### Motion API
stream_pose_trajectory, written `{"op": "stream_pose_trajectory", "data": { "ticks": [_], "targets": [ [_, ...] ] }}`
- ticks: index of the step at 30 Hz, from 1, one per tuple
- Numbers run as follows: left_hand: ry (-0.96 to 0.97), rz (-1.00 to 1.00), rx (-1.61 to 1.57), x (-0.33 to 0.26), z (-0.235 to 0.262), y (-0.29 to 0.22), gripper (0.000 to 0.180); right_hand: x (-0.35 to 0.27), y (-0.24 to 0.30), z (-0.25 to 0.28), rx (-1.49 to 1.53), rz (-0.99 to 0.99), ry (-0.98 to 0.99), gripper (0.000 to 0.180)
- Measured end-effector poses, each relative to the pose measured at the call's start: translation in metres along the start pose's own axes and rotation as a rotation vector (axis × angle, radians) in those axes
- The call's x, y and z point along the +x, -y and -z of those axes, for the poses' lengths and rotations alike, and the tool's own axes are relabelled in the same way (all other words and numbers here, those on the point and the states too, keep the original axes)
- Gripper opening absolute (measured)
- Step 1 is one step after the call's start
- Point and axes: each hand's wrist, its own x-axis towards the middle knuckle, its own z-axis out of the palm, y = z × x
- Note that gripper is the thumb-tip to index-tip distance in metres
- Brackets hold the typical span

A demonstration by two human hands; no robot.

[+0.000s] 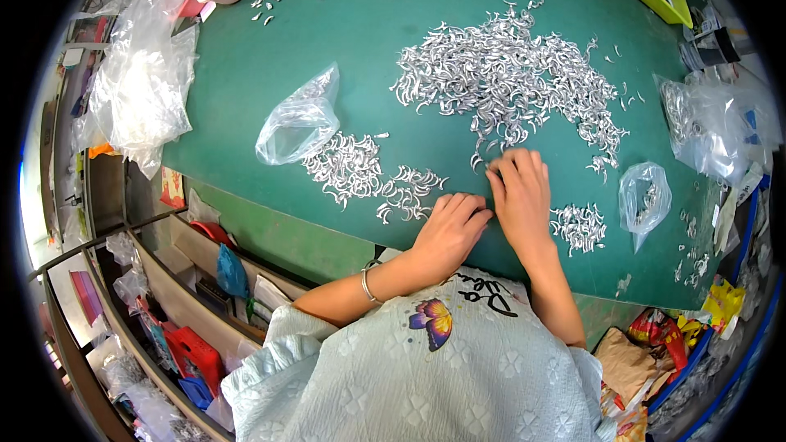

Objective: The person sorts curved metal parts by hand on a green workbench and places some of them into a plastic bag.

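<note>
1. Watching from the head view: left hand [453, 225] sits low by the near edge of the desk [360, 41], fingers curled; right hand [521, 190] has bent fingers at the near side of the main pile [499, 65] of silver curved pieces. Grip: both look narrow, but right fingertips are blurred and left ones hidden. Can't tell if either holds a piece.

2. Pieces also lie in a near-left heap [348, 168], trailing toward the left hand, and a near-right heap [579, 227] just beside the right forearm.

3. Risk, my read: a leftward sweep of the left hand could push the trailing pieces over the near edge.

4. Risk: swinging the right forearm right could scatter the near-right heap, or mix it with the main pile.

5. Risk: hooked shapes probably tangle, so one pinch may drag neighbours.

6. Risk: left clear bag [299, 123] touches the near-left heap; a snag there would likely drag pieces. Right clear bag [644, 205] looks just as light.

7. Room: best bare stretch is far left of the main pile. Far right is tighter: green tray [675, 13] and bundled bags [712, 127]. Near side: almost none, shirt [499, 344] close up.
</note>
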Motion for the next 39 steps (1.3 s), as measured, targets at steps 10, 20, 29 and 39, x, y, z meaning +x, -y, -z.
{"op": "stream_pose_trajectory", "data": {
  "ticks": [10,20,29,39],
  "targets": [
    [-0.007,0.021,0.029,-0.004,0.004,-0.004,0.034,-0.021,-0.001,0.016,0.121,-0.038,0.045,0.012],
    [-0.076,0.142,0.247,-0.011,0.015,0.004,0.035,-0.002,-0.008,0.020,-0.051,-0.036,-0.109,0.010],
    [-0.168,0.252,0.317,0.024,0.008,0.011,0.050,0.003,-0.006,0.012,-0.101,0.018,0.087,0.022],
    [-0.127,0.180,0.281,0.030,0.000,0.020,0.033,0.012,-0.005,0.001,-0.095,0.055,-0.056,0.015]
  ]
}}
